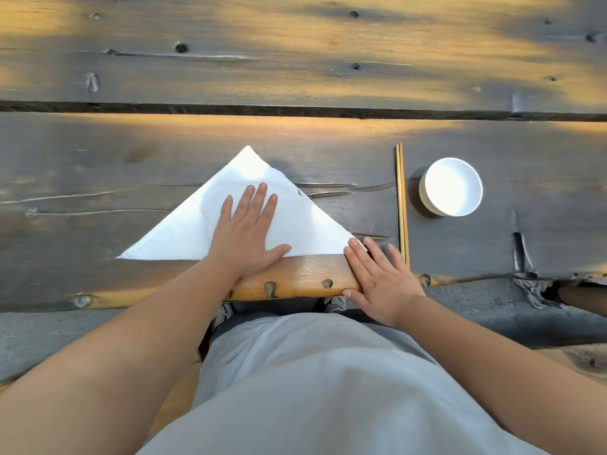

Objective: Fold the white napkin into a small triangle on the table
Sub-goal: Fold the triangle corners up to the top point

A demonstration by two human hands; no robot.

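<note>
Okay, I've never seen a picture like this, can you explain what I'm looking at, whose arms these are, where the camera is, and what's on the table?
There is no machine here. One wide-angle camera is worn on a person's head and looks forward and down, so the two bare arms reaching in from the bottom are that person's own.

On the dark wooden table lies a white napkin, already folded into one large triangle with its point away from the person. The left hand lies flat on the napkin with straight fingers, pressing it down. The right hand rests open on the table edge, fingertips touching the napkin's right corner. Neither hand grips anything.

To the right lie a pair of wooden chopsticks, side by side, and beyond them a white bowl whose inside looks empty.
</note>
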